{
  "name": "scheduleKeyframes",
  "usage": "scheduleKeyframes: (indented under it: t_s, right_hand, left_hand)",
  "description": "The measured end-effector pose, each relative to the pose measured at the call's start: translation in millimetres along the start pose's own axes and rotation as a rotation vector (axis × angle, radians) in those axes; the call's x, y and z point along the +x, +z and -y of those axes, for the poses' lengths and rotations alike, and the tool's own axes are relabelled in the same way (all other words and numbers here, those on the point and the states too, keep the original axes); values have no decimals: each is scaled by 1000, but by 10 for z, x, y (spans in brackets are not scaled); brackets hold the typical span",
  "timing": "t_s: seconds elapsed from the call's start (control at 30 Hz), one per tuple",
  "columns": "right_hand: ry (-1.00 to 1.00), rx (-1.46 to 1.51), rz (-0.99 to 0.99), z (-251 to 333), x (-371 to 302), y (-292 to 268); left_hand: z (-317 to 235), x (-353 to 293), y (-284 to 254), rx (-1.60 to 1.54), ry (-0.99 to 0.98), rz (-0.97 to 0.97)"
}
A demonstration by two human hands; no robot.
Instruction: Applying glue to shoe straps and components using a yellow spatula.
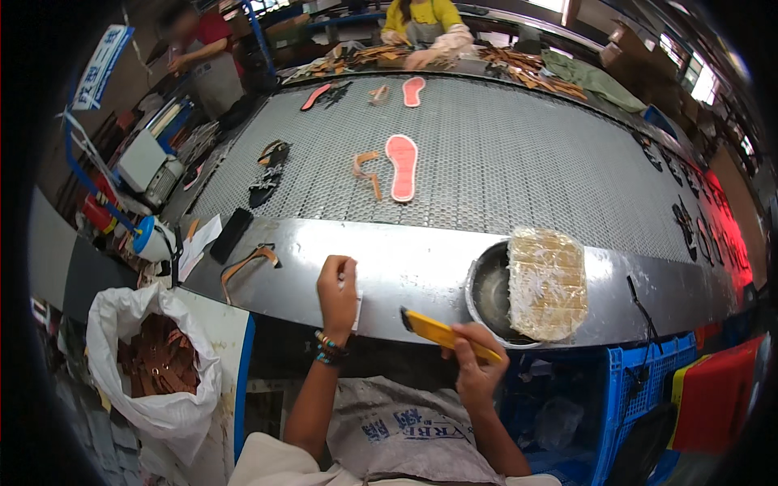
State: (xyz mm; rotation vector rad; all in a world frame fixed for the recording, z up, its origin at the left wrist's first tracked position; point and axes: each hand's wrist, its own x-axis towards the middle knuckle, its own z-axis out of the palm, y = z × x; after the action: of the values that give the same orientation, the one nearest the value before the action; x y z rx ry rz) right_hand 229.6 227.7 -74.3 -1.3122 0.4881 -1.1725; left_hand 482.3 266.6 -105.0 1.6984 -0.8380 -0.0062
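Note:
My right hand [478, 364] grips a yellow-handled brush [454, 334], its dark bristles pointing left over the front edge of the metal ledge [389, 243]. My left hand [338, 296] is closed above the same ledge, and a thin pale edge shows beside it. What its fingers hold, if anything, is hidden. Right of the brush stands a round metal bowl [489, 283], partly covered by a tan, tape-wrapped board [549, 283]. A brown strap piece [247, 263] lies left of my left hand, next to a black block [232, 235].
Beyond the ledge, a mesh conveyor [502, 170] carries pink shoe soles [402, 168], tan straps [369, 172] and black sandal parts [269, 174]. A white sack [154, 356] of brown straps stands at left, a blue crate [648, 373] at right. Two people are across the conveyor.

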Motion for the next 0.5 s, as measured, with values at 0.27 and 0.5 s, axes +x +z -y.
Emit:
scheduleKeyframes:
  t_s: [0.27, 0.5]
  right_hand:
    - [306, 211, -29, -783, 427, 318]
    - [315, 166, -2, -806, 452, 292]
  left_hand:
    - [429, -325, -429, 413, 264, -99]
    - [428, -334, -390, 398, 280, -111]
